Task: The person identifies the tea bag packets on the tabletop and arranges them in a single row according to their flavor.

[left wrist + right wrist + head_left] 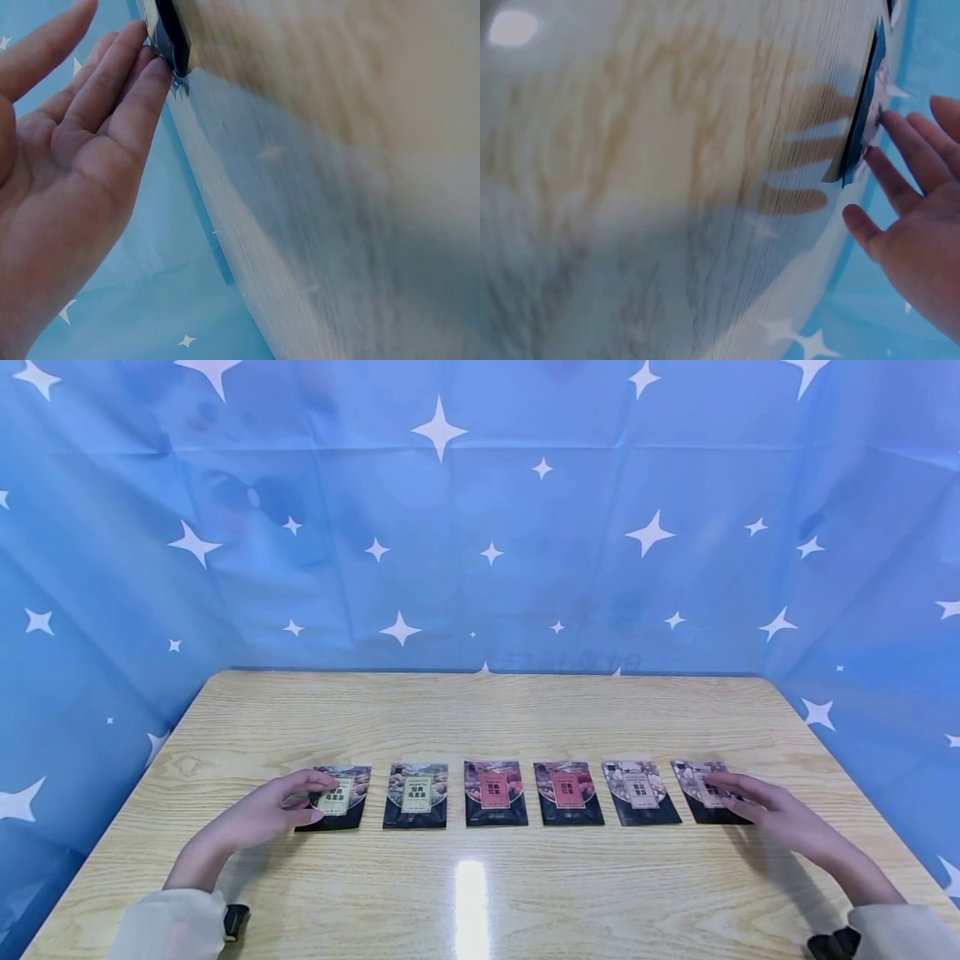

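Note:
Flat tea packets lie in a row in the head view, in matching pairs. My left hand (262, 810) reaches over the left end, fingertips (154, 64) at the outer part of a green-labelled tea packet (354, 787). Beside it lies a second green-labelled tea packet (416, 795). Two red-labelled packets, one left (496, 793) and one right (568, 793), sit mid-row. To the right is a pale floral packet (641, 793). My right hand (787, 814) has its fingertips on the outermost pale floral packet (701, 797), covering its right side. The fingers of both hands are loosely extended.
The packets lie on a light wood-grain table (360, 893). A blue curtain (480, 527) with white stars hangs behind and along both sides. Bright glare (471, 910) reflects off the tabletop near the front middle.

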Available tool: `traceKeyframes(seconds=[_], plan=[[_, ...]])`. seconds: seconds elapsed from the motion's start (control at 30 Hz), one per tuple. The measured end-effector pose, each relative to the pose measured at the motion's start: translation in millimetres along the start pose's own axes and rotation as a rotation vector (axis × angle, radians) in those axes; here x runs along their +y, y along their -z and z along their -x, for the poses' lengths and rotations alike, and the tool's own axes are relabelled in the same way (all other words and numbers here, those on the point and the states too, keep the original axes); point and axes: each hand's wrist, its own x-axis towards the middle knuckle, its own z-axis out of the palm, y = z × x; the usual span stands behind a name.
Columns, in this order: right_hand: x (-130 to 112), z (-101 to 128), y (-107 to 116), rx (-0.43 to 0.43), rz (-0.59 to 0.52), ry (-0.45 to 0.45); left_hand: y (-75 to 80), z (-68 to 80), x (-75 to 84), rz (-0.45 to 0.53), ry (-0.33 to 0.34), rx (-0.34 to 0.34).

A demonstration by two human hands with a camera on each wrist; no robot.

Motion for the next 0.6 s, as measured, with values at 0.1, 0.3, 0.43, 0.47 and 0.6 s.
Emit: traceKeyframes(seconds=[0.1, 0.3, 0.43, 0.47, 0.6], plan=[[0.4, -0.4, 0.0, -0.005, -0.001, 0.002, -0.3, 0.4, 0.7, 0.003, 0.003, 0.002], [1.1, -1.7, 0.0, -0.003, -0.005, 0.001, -1.2, 0.6, 0.7, -0.001, 0.012, 0.013], [1.8, -2.2, 0.2, -0.006, 0.002, 0.000, -1.8, 0.4, 0.6, -0.008, 0.018, 0.020], [1.9, -2.1, 0.3, -0.009, 0.003, -0.001, -1.8, 0.4, 0.6, -0.010, 0.020, 0.023], [2.3, -1.3, 0.4, -0.013, 0.009, -0.001, -2.0, 0.7, 1.0, -0.014, 0.024, 0.025]])
